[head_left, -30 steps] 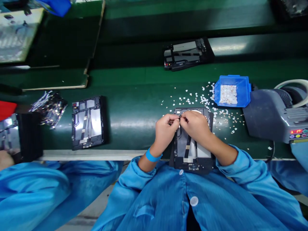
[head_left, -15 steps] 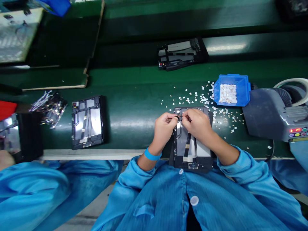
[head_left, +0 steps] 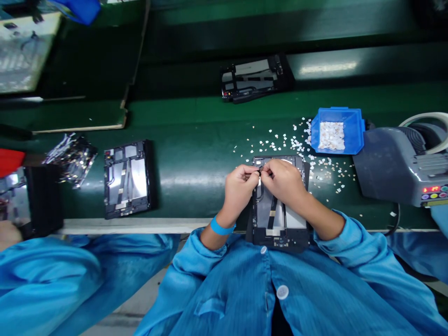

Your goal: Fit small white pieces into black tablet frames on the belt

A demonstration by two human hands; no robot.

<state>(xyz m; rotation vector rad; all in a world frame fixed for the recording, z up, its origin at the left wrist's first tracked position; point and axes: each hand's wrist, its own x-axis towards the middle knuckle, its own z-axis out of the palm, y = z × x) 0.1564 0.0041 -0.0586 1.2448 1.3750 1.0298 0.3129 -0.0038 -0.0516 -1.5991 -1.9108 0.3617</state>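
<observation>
An opened tablet point(head_left: 292, 219) with its inner parts bare lies at the bench edge before me, apparently on top of another dark panel. Over its upper left part my left hand point(head_left: 241, 186) and my right hand point(head_left: 284, 181) meet, fingertips nearly touching. Both hands are closed in a pinch around a tiny dark piece point(head_left: 259, 171), mostly covered by the fingers, so its kind cannot be told. Small white paper-like bits point(head_left: 297, 144) are strewn just beyond the tablet. A blue bin point(head_left: 357, 135) holding more of these bits stands to the upper right.
A grey tape dispenser point(head_left: 388, 163) stands at the right. Another opened tablet point(head_left: 135, 179) lies left; more opened tablets point(head_left: 252, 77) sit on the far belt. Shiny strips point(head_left: 73, 161) are heaped beside a co-worker's tablet point(head_left: 38, 200), with that person's hand point(head_left: 9, 235) at the left edge.
The tablets on the far belt have shifted slightly left. My right hand has moved a little left, closer to my left fingertips.
</observation>
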